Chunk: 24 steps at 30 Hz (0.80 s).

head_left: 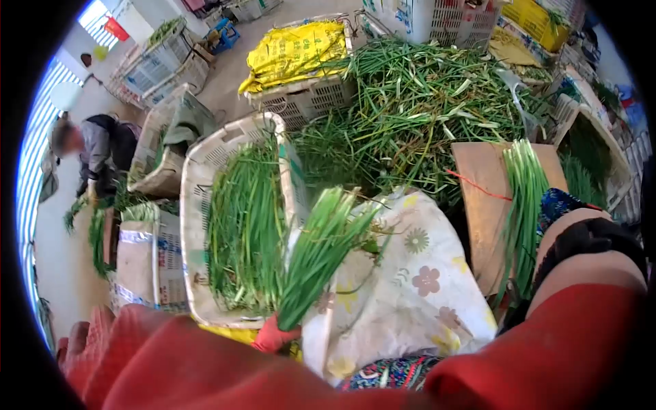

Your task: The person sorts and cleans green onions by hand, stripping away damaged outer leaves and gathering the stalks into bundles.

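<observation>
My left hand (277,335), in a red glove at the lower middle, is closed around the leafy end of a bunch of garlic chives (318,249). Their pale cut ends point up and away, over a white cloth with a flower print (403,287). On the right, my right arm reaches forward beside a brown board (482,205); a patterned blue cloth (557,205) covers its far end, so the fingers of my right hand do not show. Another bunch of chives (526,178) lies across that board, close to this arm. A thin red tie (482,186) rests on the board.
A white crate (190,225) of chives stands at my left. Ahead rises a large heap of loose chives (424,102). A yellow sack (297,51) tops another crate behind. More crates stand at the right. At far left, a person (102,154) bends over greens.
</observation>
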{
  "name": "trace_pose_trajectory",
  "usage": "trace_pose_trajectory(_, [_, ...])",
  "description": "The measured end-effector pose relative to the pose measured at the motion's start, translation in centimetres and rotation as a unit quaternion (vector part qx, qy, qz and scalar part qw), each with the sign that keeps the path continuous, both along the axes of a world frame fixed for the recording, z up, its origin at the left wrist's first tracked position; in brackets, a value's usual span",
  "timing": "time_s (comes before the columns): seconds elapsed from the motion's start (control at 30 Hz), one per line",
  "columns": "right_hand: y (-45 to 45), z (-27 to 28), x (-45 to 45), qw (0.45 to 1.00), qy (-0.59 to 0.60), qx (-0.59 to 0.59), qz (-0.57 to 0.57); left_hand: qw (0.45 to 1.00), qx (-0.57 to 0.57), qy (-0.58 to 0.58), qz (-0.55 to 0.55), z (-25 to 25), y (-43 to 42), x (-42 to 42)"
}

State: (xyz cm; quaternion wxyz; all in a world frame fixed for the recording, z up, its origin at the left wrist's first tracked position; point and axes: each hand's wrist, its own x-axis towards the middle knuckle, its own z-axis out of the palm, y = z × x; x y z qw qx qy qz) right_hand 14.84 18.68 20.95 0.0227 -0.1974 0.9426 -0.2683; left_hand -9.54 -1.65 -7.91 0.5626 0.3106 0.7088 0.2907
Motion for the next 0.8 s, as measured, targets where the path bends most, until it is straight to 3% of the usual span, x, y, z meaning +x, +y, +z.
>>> trace_pose_trajectory(0.13, [3.0, 1.3, -2.2, 0.999, 0.012, -0.002, -0.050, 1.000, -0.009, 0.014, -0.016, -0.3, -1.2, -0.2])
trace_pose_trajectory(0.2, [6.2, 0.1, -3.0, 0.989, -0.011, -0.014, -0.147, 1.000, 0.000, 0.004, -0.008, -1.2, -1.4, -0.7])
trace_pose_trajectory(0.27, [10.1, -4.1, -3.2, 0.946, -0.074, -0.078, -0.307, 0.998, 0.012, -0.051, 0.033, -0.5, -0.8, 0.3])
trace_pose_trajectory(0.33, [12.8, -10.7, -3.4, 0.866, -0.195, -0.166, -0.430, 1.000, 0.005, 0.002, 0.012, 1.5, -0.3, 0.7])
trace_pose_trajectory(0.37, [13.4, -13.4, -2.8, 0.846, -0.217, -0.179, -0.453, 0.999, -0.006, 0.034, -0.010, -0.2, -1.2, 0.2])
trace_pose_trajectory(0.4, [14.9, -19.5, -2.2, 0.869, -0.146, -0.136, -0.453, 0.997, -0.016, 0.067, -0.033, -2.0, -1.7, -0.4])
trace_pose_trajectory(0.43, [15.6, -23.0, -2.0, 0.867, -0.148, -0.148, -0.452, 0.999, 0.004, 0.047, -0.024, -0.9, -1.3, 0.0])
trace_pose_trajectory(0.47, [14.7, -22.5, -2.5, 0.848, -0.210, -0.201, -0.444, 1.000, -0.011, 0.005, -0.010, 0.6, -0.7, 0.4])
trace_pose_trajectory(0.6, [14.5, -22.7, -3.0, 0.843, -0.097, -0.063, -0.525, 0.997, -0.009, -0.075, 0.030, 0.6, -1.1, 0.5])
trace_pose_trajectory(0.67, [18.1, -24.8, -2.1, 0.833, 0.143, -0.090, -0.527, 0.993, -0.004, -0.102, 0.055, 0.6, -1.4, 0.7])
trace_pose_trajectory(0.7, [19.0, -22.9, -1.9, 0.755, 0.101, -0.272, -0.588, 0.994, 0.008, -0.093, 0.051, 0.3, -1.5, 0.7])
trace_pose_trajectory(0.73, [19.1, -19.8, -1.4, 0.642, 0.053, -0.441, -0.625, 0.995, 0.018, -0.084, 0.046, -0.3, -1.7, 0.7])
trace_pose_trajectory(0.8, [18.1, -16.0, -1.3, 0.627, 0.035, -0.479, -0.613, 0.996, 0.041, -0.067, 0.035, -1.2, -2.1, 0.6])
